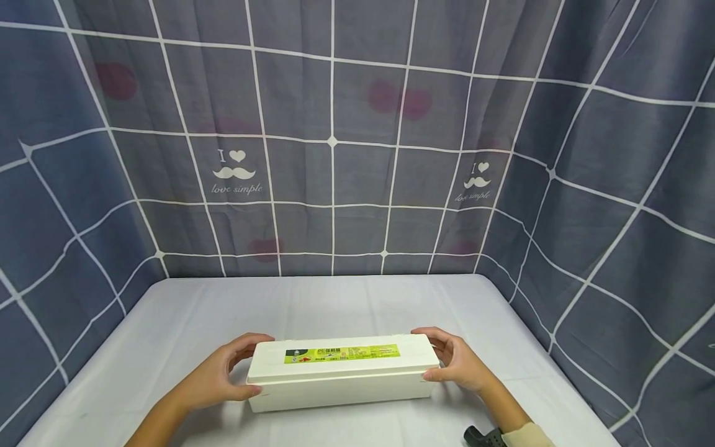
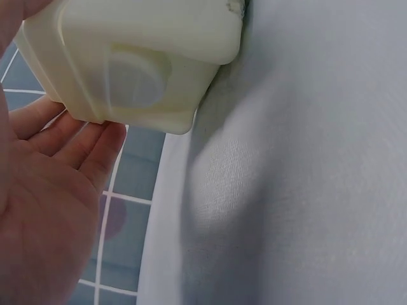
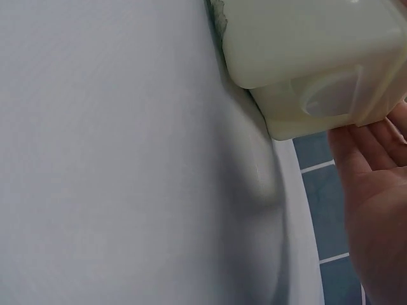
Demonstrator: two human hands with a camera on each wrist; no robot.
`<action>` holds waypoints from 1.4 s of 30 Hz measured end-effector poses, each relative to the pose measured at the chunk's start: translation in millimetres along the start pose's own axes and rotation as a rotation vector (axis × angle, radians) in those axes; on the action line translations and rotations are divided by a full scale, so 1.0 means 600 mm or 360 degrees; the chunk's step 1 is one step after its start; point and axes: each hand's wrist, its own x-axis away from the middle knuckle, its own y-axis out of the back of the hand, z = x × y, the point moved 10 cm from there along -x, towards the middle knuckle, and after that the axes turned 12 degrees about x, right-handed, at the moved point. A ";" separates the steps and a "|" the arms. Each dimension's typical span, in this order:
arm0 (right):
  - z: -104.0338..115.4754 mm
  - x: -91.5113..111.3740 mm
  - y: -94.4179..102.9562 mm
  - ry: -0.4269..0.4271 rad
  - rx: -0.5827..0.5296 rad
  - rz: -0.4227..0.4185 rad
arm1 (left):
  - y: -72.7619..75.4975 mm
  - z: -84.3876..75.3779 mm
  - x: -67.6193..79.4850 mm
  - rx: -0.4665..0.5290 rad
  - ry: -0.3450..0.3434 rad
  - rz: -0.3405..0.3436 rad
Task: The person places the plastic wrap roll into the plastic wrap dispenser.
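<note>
A long white cling film box (image 1: 341,392) with a green and yellow label (image 1: 342,354) on its lid lies crosswise near the front of the table. My left hand (image 1: 223,372) grips its left end, thumb at the front edge and fingers around the back. At the other end, my right hand (image 1: 455,365) holds it the same way. The left wrist view shows the box's end wall (image 2: 137,76) with a round end piece behind it, and the left fingers (image 2: 98,152) along the back edge. A similar end wall (image 3: 331,95) shows in the right wrist view, beside the right fingers (image 3: 353,152).
A white cloth covers the table (image 1: 357,304). Dark grey-blue curtains (image 1: 301,167) with white grid lines hang behind it and along both sides. A black strap (image 1: 483,436) sits at the right wrist, by a beige sleeve (image 1: 527,436).
</note>
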 end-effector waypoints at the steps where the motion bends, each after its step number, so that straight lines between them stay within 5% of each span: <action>1: 0.000 0.000 0.000 0.0004 -0.0001 0.0002 | 0.000 0.001 0.000 -0.0007 0.0002 0.0001; 20: -0.017 0.003 0.000 -0.0061 -0.0060 0.0042 | 0.002 0.027 0.001 0.0071 0.0209 0.0007; 32: -0.036 0.013 -0.007 -0.0136 -0.0169 0.0128 | -0.010 0.022 0.008 0.0182 0.0128 0.0111; 42: -0.041 0.018 -0.013 -0.0217 0.0054 0.0199 | -0.013 0.023 0.011 0.0175 0.0147 0.0135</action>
